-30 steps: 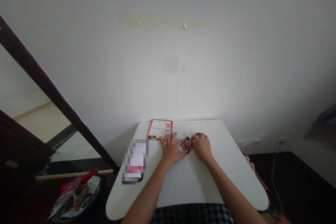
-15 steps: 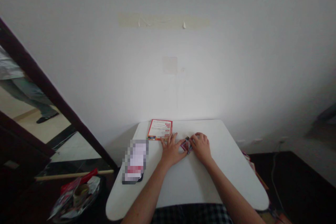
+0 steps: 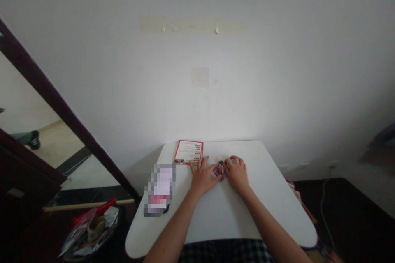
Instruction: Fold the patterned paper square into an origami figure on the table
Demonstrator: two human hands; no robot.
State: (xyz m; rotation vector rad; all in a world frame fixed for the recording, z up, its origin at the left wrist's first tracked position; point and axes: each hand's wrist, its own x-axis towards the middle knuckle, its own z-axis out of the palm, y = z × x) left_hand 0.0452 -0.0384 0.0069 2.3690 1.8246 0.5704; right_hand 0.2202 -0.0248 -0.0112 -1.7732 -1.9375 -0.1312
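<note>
Shoe point(image 3: 35, 140) shifted left, while left hand point(image 3: 200, 179) and right hand point(image 3: 238, 174), nearly unmoved, narrowly pinch the small printed piece point(image 3: 219, 169), apparently shaping it, next adjustment likely needing a steady left hold.

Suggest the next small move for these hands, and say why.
I'd probably have the right hand press gently along the right edge of the small patterned piece: the right fingertips meet it there, while the left hand seems to steady the other side.
</note>
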